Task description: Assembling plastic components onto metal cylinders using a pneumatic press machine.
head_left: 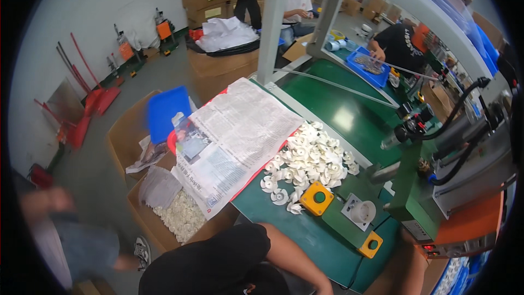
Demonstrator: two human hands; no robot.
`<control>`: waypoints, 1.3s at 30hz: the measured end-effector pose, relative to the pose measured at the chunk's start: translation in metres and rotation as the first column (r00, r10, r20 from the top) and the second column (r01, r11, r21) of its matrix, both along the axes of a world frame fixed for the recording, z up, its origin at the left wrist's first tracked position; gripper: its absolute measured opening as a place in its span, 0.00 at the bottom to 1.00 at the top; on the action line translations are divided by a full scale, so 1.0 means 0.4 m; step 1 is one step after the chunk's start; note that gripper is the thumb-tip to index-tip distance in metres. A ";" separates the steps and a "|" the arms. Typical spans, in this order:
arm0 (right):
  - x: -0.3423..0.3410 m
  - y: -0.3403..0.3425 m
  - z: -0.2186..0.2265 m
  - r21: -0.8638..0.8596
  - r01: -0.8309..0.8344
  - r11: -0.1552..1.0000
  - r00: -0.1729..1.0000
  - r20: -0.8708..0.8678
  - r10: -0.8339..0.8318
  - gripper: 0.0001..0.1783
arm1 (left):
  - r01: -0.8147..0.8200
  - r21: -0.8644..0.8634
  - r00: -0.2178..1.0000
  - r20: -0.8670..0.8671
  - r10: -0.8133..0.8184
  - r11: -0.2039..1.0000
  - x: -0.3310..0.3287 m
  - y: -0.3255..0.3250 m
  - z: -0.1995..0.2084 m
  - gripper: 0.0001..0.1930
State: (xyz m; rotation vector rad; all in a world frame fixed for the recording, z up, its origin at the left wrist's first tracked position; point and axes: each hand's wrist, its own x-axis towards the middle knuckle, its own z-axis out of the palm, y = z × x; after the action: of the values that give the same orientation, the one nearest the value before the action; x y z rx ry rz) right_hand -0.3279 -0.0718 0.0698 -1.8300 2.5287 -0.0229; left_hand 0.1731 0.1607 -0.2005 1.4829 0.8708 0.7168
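My left arm point(297, 262), below a black sleeve, runs down to the lower edge, and its hand lies outside the picture. Part of my right arm point(401, 267) shows beside the green press point(415, 207); that hand is not visible either. In front of my arms, a pile of white plastic impellers point(314, 155) lies on the green tabletop point(267, 207). One loose impeller point(279, 196) sits at its near edge. A round white fixture point(362, 212) on a metal plate stands between two yellow button boxes point(316, 198). A newspaper sheet point(240, 131) covers most of a red tray point(172, 142) left of the pile.
At the left stand cardboard boxes point(134, 202), one holding small whitish parts point(183, 216), and a blue tray point(168, 112). A grey frame post point(273, 22) rises beyond the newspaper. Another person point(82, 240) is blurred at lower left; a co-worker point(404, 46) bends over a blue tray.
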 end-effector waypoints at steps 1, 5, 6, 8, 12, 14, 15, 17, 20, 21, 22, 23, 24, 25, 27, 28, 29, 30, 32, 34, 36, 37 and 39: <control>0.004 -0.033 -0.003 -0.014 -0.027 1.000 1.000 0.011 0.027 0.17 | 0.025 -0.004 1.000 -0.010 -0.025 1.000 -0.004 -0.002 0.004 0.23; -0.029 -0.071 -0.024 -0.068 -0.052 0.996 0.998 0.042 0.055 0.17 | 0.084 0.035 0.994 -0.080 -0.081 0.996 0.001 0.011 -0.015 0.24; -0.026 -0.090 -0.029 -0.083 -0.068 0.994 0.996 0.054 0.072 0.16 | 0.070 0.034 0.995 -0.077 -0.067 0.997 -0.001 0.011 -0.010 0.24; -0.024 -0.115 -0.036 -0.110 -0.089 0.990 0.992 0.074 0.097 0.16 | 0.050 0.032 0.996 -0.073 -0.048 0.998 -0.005 0.010 0.000 0.23; -0.018 -0.139 -0.038 -0.164 -0.111 0.980 0.986 0.107 0.129 0.15 | 0.069 0.027 0.993 -0.099 -0.066 0.997 -0.007 0.006 0.009 0.24; 0.002 -0.167 -0.036 -0.195 -0.133 0.972 0.979 0.125 0.159 0.15 | 0.056 0.030 0.994 -0.092 -0.053 0.998 -0.004 0.007 0.009 0.23; 0.015 -0.178 -0.037 -0.210 -0.143 0.967 0.976 0.135 0.173 0.15 | 0.060 0.024 0.993 -0.105 -0.058 0.998 0.000 0.011 0.009 0.23; 0.035 -0.180 -0.045 -0.236 -0.140 0.961 0.970 0.160 0.181 0.15 | 0.074 0.020 0.991 -0.111 -0.071 0.997 0.010 0.013 0.007 0.23; -0.003 -0.016 -0.076 -0.267 -0.003 0.964 0.980 0.193 0.057 0.14 | 0.182 0.136 0.972 -0.177 -0.157 0.974 0.035 0.006 0.005 0.23; 0.016 0.003 -0.083 -0.278 0.019 0.961 0.976 0.213 0.043 0.14 | 0.191 0.207 0.965 -0.220 -0.144 0.960 0.027 0.005 0.010 0.24; 0.026 0.079 -0.106 -0.283 0.088 0.955 0.971 0.239 -0.019 0.14 | 0.180 0.203 0.966 -0.221 -0.134 0.962 0.016 -0.009 0.026 0.26; 0.043 0.182 -0.142 -0.277 0.171 0.946 0.958 0.271 -0.094 0.14 | 0.182 0.233 0.966 -0.222 -0.130 0.955 0.012 -0.018 0.036 0.23; 0.071 0.297 -0.176 -0.269 0.263 0.926 0.936 0.303 -0.178 0.14 | 0.211 0.104 0.906 -0.393 -0.155 0.972 0.010 -0.013 0.050 0.31; 0.123 0.420 -0.208 -0.258 0.360 0.897 0.904 0.334 -0.266 0.14 | 0.080 0.178 0.952 -0.307 -0.022 0.981 0.014 -0.027 0.010 0.23; 0.249 0.681 -0.261 -0.241 0.559 0.793 0.807 0.380 -0.453 0.13 | -0.012 0.163 0.964 -0.261 0.055 0.987 -0.014 -0.069 0.020 0.26; 0.338 0.821 -0.283 -0.234 0.664 0.710 0.733 0.396 -0.554 0.13 | -0.002 0.114 0.964 -0.264 0.033 0.993 -0.034 -0.084 0.048 0.29; 0.433 0.909 -0.308 -0.233 0.732 0.640 0.669 0.418 -0.614 0.13 | 0.040 0.069 0.952 -0.305 -0.017 0.997 -0.046 -0.080 0.034 0.34; 0.527 0.990 -0.321 -0.231 0.795 0.561 0.600 0.432 -0.673 0.13 | 0.038 0.110 0.965 -0.263 -0.007 0.993 -0.054 -0.085 0.032 0.34; 0.701 1.094 -0.353 -0.235 0.877 0.420 0.481 0.467 -0.742 0.13 | 0.025 0.072 0.962 -0.272 -0.004 0.997 -0.074 -0.099 0.087 0.35; 0.818 1.180 -0.392 -0.255 0.918 0.303 0.392 0.485 -0.782 0.13 | 0.076 0.116 0.953 -0.301 -0.038 0.990 -0.075 -0.092 0.110 0.34; 0.807 1.221 -0.470 -0.241 0.927 0.287 0.337 0.199 -0.920 0.16 | 0.139 0.088 0.946 -0.308 -0.106 0.986 -0.061 -0.090 0.125 0.34; 0.817 1.226 -0.476 -0.266 0.902 0.340 0.382 0.126 -0.916 0.21 | 0.142 0.083 0.943 -0.314 -0.110 0.986 -0.058 -0.091 0.125 0.34; 0.866 1.181 -0.460 -0.327 0.895 0.302 0.346 0.084 -0.934 0.24 | 0.120 0.065 0.942 -0.323 -0.093 0.991 -0.065 -0.105 0.115 0.34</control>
State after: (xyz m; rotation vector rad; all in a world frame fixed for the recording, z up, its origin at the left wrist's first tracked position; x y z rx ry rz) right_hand 0.0184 0.4005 -0.1143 -0.0459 3.4011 -0.3645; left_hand 0.1471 0.1186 -0.1546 1.7387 1.0045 0.4417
